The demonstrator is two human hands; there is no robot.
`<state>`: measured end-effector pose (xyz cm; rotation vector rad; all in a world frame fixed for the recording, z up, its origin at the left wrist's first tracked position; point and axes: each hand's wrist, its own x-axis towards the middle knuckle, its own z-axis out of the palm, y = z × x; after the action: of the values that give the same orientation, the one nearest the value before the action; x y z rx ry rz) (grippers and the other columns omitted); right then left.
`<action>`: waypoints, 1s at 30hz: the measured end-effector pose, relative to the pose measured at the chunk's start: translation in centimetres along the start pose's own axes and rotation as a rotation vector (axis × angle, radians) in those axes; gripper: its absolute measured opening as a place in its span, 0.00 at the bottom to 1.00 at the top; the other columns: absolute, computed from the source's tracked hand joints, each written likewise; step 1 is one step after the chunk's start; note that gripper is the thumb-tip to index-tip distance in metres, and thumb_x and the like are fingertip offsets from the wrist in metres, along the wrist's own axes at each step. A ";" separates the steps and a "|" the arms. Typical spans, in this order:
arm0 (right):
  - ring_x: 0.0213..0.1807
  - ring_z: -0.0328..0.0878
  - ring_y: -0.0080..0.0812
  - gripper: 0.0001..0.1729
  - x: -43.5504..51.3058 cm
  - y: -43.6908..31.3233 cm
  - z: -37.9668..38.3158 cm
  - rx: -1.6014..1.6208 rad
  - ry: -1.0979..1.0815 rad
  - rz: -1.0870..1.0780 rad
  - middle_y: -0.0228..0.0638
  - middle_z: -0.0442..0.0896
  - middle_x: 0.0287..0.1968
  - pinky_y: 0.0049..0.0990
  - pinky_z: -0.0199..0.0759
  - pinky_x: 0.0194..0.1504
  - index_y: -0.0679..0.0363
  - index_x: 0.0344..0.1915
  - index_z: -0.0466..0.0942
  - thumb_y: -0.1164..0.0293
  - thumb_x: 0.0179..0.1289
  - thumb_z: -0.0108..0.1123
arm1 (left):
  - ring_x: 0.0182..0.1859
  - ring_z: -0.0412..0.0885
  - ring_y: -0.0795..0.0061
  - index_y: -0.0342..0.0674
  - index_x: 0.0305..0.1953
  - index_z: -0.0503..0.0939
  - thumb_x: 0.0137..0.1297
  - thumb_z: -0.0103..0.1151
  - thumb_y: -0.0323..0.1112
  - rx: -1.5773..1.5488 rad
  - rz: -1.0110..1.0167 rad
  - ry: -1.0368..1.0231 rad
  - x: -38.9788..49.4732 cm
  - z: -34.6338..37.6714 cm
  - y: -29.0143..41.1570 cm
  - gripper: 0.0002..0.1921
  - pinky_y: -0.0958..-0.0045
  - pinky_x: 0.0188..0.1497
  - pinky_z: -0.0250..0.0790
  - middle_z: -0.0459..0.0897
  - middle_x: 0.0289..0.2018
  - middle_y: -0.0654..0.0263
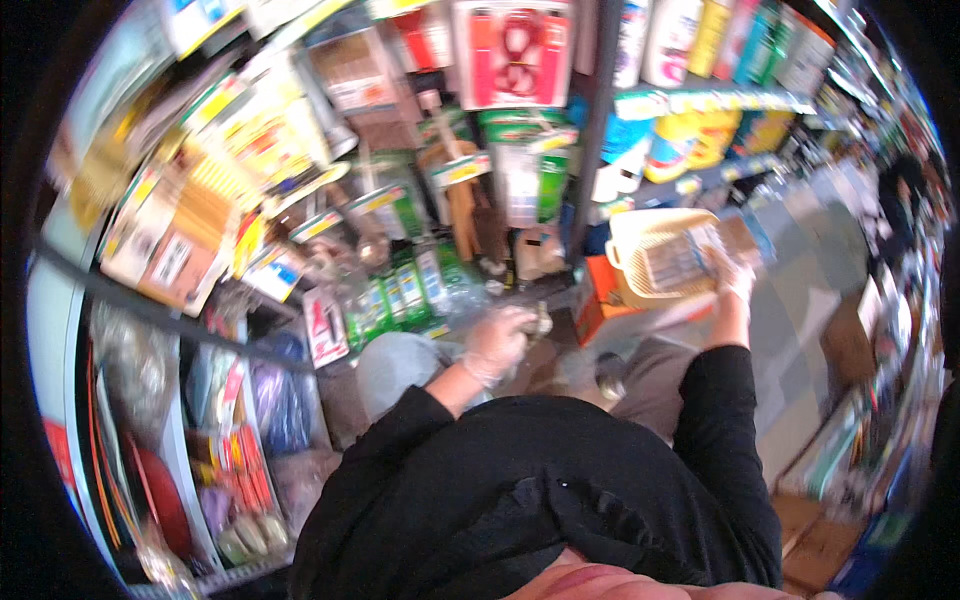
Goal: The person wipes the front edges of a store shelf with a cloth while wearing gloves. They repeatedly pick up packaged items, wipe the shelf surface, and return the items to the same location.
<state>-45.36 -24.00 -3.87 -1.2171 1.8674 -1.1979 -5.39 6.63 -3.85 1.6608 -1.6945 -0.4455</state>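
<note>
My left hand [501,341], in a thin clear glove, has its fingers curled around a small light-coloured item [541,321]; blur hides what it is. My right hand [729,276], gloved the same way, is at the right side of a cream plastic basket [626,259], its fingers closed on a flat packet with a brown and bluish surface [742,236]. Clear packets [671,259] lie in the basket. Beneath the basket is an orange cardboard box [598,296].
Hanging packaged goods [517,56] fill the rack ahead, with green-labelled packs [397,296] low down. Bottles [671,41] line a shelf at upper right. A dark rail [172,322] crosses the left side. Cartons [806,525] sit at lower right.
</note>
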 end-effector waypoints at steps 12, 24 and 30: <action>0.46 0.77 0.27 0.20 1.4 -0.7 -1.4 0.395 0.124 0.027 0.33 0.81 0.45 0.30 0.75 0.50 0.67 0.54 0.74 0.80 0.64 0.70 | 0.55 0.85 0.56 0.40 0.56 0.85 0.61 0.54 0.28 -0.172 -0.146 0.006 0.2 -0.7 -0.2 0.21 0.60 0.63 0.76 0.87 0.52 0.55; 0.39 0.75 0.20 0.25 -10.4 -5.7 6.0 0.292 -0.315 -0.323 0.31 0.80 0.44 0.21 0.73 0.39 0.59 0.65 0.74 0.74 0.71 0.66 | 0.60 0.83 0.51 0.34 0.62 0.76 0.81 0.45 0.55 -2.256 -0.052 0.077 3.7 -7.3 -1.4 0.28 0.45 0.68 0.75 0.83 0.57 0.51; 0.43 0.77 0.21 0.18 -15.9 -6.4 9.7 0.190 -0.452 -0.456 0.30 0.83 0.44 0.23 0.75 0.48 0.60 0.61 0.78 0.73 0.73 0.64 | 0.63 0.80 0.53 0.39 0.64 0.76 0.81 0.46 0.56 -2.248 -0.159 0.146 2.4 -6.4 -2.0 0.27 0.48 0.70 0.72 0.82 0.61 0.54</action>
<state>-28.53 -14.05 -1.92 -1.6911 1.1558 -1.1680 0.69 5.58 -0.25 0.0142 -0.1377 -1.4143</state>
